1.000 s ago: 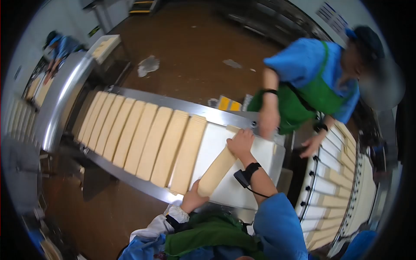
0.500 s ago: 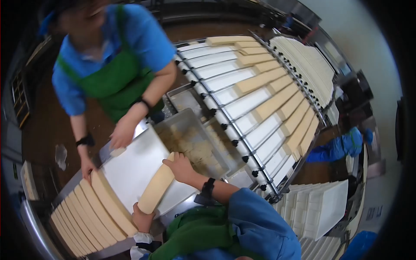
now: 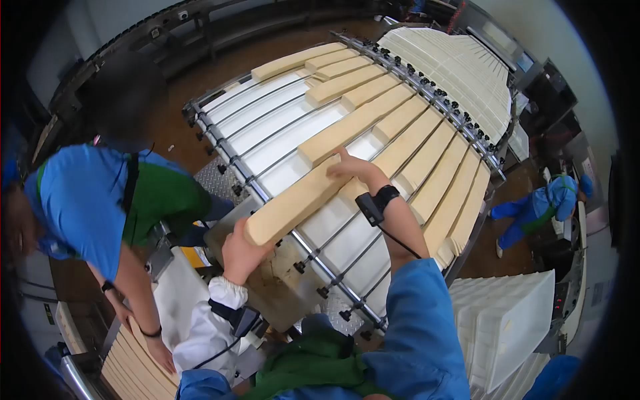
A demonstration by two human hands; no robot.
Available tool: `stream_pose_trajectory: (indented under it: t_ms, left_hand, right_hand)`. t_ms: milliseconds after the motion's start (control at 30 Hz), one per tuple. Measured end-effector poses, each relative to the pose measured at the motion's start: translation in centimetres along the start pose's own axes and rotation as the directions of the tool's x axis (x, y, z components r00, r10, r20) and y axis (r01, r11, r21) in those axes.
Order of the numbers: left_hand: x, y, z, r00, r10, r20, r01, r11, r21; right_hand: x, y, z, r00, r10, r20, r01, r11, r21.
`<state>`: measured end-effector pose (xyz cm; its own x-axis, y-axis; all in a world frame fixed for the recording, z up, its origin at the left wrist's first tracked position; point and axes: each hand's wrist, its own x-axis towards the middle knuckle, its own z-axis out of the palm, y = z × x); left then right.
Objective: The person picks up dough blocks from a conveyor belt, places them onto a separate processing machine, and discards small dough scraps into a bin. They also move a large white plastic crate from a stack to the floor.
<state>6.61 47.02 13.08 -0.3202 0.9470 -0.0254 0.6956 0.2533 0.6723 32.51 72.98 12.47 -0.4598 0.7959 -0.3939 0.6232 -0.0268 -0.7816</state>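
I hold a long pale yellow slab (image 3: 293,203), dough-like in look, slantwise over the near edge of a white conveyor (image 3: 230,110) with metal guide rods. My left hand (image 3: 243,253) grips its near end, fingers wrapped around the side. At the far end, my right hand (image 3: 350,168) is closed on the slab, its thumb and fingers on the upper part. Several similar slabs (image 3: 400,157) lie in the lanes between the rods, just beyond my right hand. A grey bin (image 3: 223,230) is partly hidden below my left hand.
A co-worker (image 3: 87,200) leans at the left, hands at a row of slabs (image 3: 133,363) beside a white board (image 3: 175,287). Stacked white trays (image 3: 503,320) stand at the right. Another person (image 3: 553,203) is farther off. A metal rail with black knobs (image 3: 300,267) edges the conveyor.
Both my hands have moved up and right, carrying a slab from over the white board to over the conveyor. The co-worker has bent lower toward the slabs. My view has turned.
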Motion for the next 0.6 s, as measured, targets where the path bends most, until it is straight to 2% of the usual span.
stream_pose_trajectory:
  t_ms: [33, 67, 100, 133, 167, 200, 267, 300, 367, 400, 433, 467, 500, 533, 567, 600]
  left_hand:
    - [1.3, 0.8, 0.6, 0.999, 0.006, 0.044, -0.006, 1.0, -0.003]
    - [2.4, 1.4, 1.3, 0.996, 0.063, 0.067, -0.059, 0.996, -0.06]
    - [3.4, 2.1, 2.4, 0.994, 0.056, 0.093, -0.044, 0.991, -0.126]
    - [4.5, 2.6, 3.9, 0.992, 0.051, 0.119, -0.027, 0.981, -0.191]
    - [5.6, 2.9, 5.6, 0.988, 0.046, 0.145, -0.007, 0.967, -0.256]
    - [6.9, 2.6, 8.3, 0.985, 0.16, 0.072, -0.113, 0.895, -0.432]
    - [9.8, 2.2, 13.3, 0.996, 0.038, 0.079, 0.001, 0.891, -0.455]
    - [11.0, 2.7, 15.0, 0.997, -0.031, 0.068, 0.059, 0.878, -0.475]
    - [12.1, 5.7, 16.9, 0.998, -0.061, 0.018, 0.059, 0.793, -0.606]
    - [13.0, 5.5, 19.5, 0.977, -0.026, -0.209, -0.05, 0.934, -0.353]
    - [13.5, 6.0, 20.2, 0.968, -0.145, -0.205, 0.069, 0.939, -0.337]
    - [13.1, 5.9, 20.3, 0.975, -0.128, -0.181, 0.046, 0.916, -0.399]
    - [13.5, 5.3, 21.4, 0.968, -0.193, -0.163, 0.101, 0.886, -0.454]
    - [13.4, 5.3, 21.3, 0.965, -0.225, -0.133, 0.13, 0.855, -0.502]
    - [13.2, 5.1, 21.1, 0.972, -0.187, -0.144, 0.075, 0.824, -0.562]
    - [12.9, 5.6, 20.6, 0.95, -0.287, -0.124, 0.172, 0.81, -0.56]
  right_hand:
    - [0.7, 0.7, -0.9, 0.996, 0.058, -0.062, -0.055, 0.997, 0.05]
    - [2.3, 3.0, -0.4, 0.971, -0.005, -0.241, 0.025, 0.997, 0.078]
    - [1.9, 3.6, 0.0, 0.897, -0.123, -0.425, 0.049, 0.982, -0.182]
    - [1.3, 4.1, 0.8, 0.785, -0.274, -0.555, 0.012, 0.904, -0.428]
    - [0.2, 4.6, 1.6, 0.649, -0.444, -0.618, -0.079, 0.769, -0.635]
    - [-1.8, 4.5, 2.5, 0.605, -0.508, -0.613, 0.046, 0.791, -0.611]
    - [-6.3, 4.6, 4.8, 0.575, -0.593, -0.563, 0.231, 0.778, -0.584]
    - [-9.0, 4.2, 5.6, 0.619, -0.558, -0.552, 0.293, 0.816, -0.498]
    - [-14.2, 3.4, 7.1, 0.698, -0.51, -0.502, 0.418, 0.86, -0.293]
    - [-16.0, 4.2, 8.1, 0.681, -0.521, -0.515, 0.417, 0.853, -0.313]
    - [-17.7, 4.1, 8.4, 0.704, -0.491, -0.513, 0.41, 0.871, -0.27]
    - [-18.8, 4.8, 9.1, 0.706, -0.459, -0.54, 0.43, 0.883, -0.189]
    - [-20.0, 5.3, 9.6, 0.731, -0.392, -0.559, 0.411, 0.906, -0.098]
    - [-20.9, 5.2, 9.7, 0.755, -0.347, -0.556, 0.369, 0.926, -0.077]
    - [-21.4, 6.2, 9.8, 0.784, -0.351, -0.511, 0.367, 0.927, -0.074]
    - [-21.3, 6.5, 9.7, 0.803, -0.343, -0.488, 0.351, 0.933, -0.078]
